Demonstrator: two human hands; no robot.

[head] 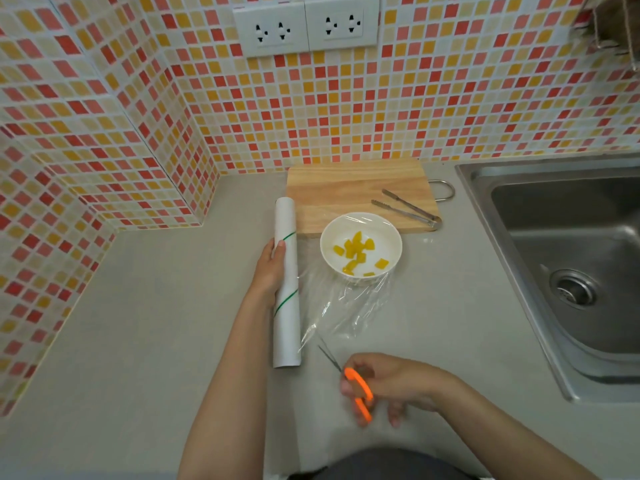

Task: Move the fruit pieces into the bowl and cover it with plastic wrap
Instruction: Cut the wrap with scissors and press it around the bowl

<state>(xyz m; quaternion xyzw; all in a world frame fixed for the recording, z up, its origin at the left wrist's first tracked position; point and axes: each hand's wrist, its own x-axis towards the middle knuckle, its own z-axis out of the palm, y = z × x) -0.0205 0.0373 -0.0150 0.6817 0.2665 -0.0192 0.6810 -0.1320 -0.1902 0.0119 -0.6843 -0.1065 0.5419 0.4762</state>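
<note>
Head view: my left hand (pixel 272 268) presses flat on the roll (pixel 286 282), lying lengthwise away from me; my right hand (pixel 388 386) grips the scissors (pixel 356 389), blades toward the plastic wrap (pixel 341 306) just right of it.

Left hand (pixel 268 268): bare, no ring or glove visible; thumb and nails plain, unpainted.
Left forearm (pixel 225 375): bare up to the frame's lower edge, no sleeve, no watch, no band.
Right hand (pixel 384 386): bare, slightly blurred; no ring made out.
Right forearm (pixel 502 431): bare, no sleeve or wristwear.
Clothing (pixel 384 464): dark grey garment at bottom centre, plain, smooth fabric, no print visible.
</note>
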